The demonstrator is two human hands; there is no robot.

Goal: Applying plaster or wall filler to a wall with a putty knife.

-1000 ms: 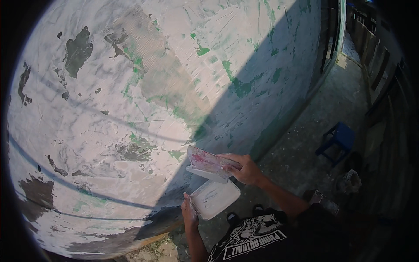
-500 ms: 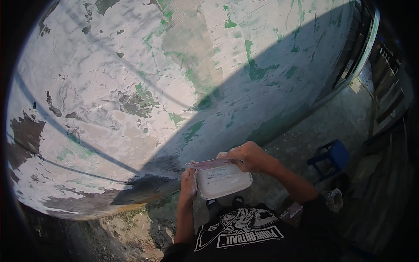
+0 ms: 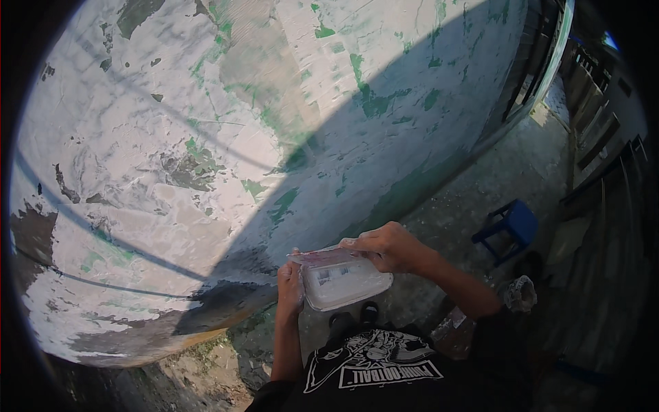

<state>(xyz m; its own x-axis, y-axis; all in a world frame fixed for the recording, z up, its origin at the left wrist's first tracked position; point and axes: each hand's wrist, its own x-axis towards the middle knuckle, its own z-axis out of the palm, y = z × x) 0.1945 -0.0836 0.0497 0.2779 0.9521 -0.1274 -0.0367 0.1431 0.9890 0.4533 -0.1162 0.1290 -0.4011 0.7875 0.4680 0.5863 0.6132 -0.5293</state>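
My left hand (image 3: pixel 290 288) is closed on the left side of a shallow, rounded rectangular plastic tub (image 3: pixel 349 294), whitish and smeared inside with pale paste. Along the tub's far rim lies a flat, wide, reddish blade (image 3: pixel 324 258), streaked with white like a putty scraper. My right hand (image 3: pixel 393 247) pinches its right end, with thumb and fingers bent over the tub's far right corner. White residue coats the fingers of both hands. Part of the blade's grip is hidden by my right hand.
A large wall (image 3: pixel 226 137) with patchy white filler, green paint and dark bare spots rises ahead, partly in shadow. On the concrete floor (image 3: pixel 439 220) to the right stands a blue plastic stool (image 3: pixel 509 228). A crumpled whitish bag or container (image 3: pixel 520 294) lies nearer, beside dark boards.
The view has shifted slightly, so the wall and stool sit further left. Both hands keep their hold; the tub and blade stay together, nearly in the same place.
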